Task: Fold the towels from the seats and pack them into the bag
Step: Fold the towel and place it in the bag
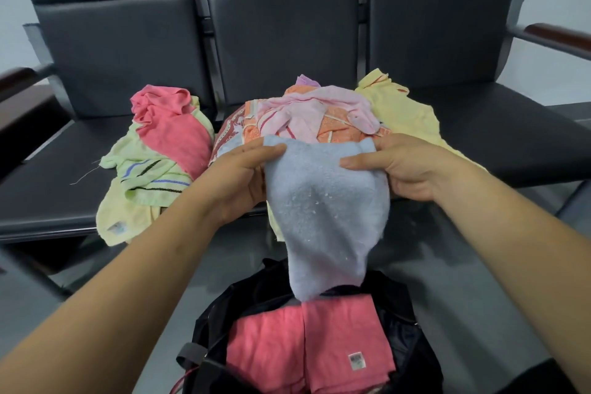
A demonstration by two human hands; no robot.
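**Currently in hand: one pale blue towel, above the open bag**

1. Bag [220, 310]: black, soft and slack-sided, mouth open, standing on the grey floor [463, 297] at the person's feet. Inside lies a coral-pink towel [339, 333], folded flat with square edges and a small white label [356, 360]. A line runs down its middle, and whether it is one piece or two cannot be told.
2. Pale blue towel [323, 211]: nubbly terry that hangs narrowing to a rounded lower end just over the bag mouth. The left hand [236, 179] and right hand [406, 169] hold its upper corners, each grip pinching cloth between a thumb in front and fingers behind.
3. Bench [511, 144]: dark smooth padded seats whose front edge runs behind the hands.
   - On the left is a crumpled heap of a coral towel [172, 128], a pale green striped towel [147, 169] and a pale yellow towel [124, 221] overhanging the edge.
   - At the middle are a pale pink towel [303, 112] over an orange patterned one [335, 134], with a yellow towel [399, 105] beside them.
   - Bare seat shows at the far left and right.
4. Backrests [281, 25]: dark, panelled and upright. A wood-topped armrest [556, 37] sits at the right end.
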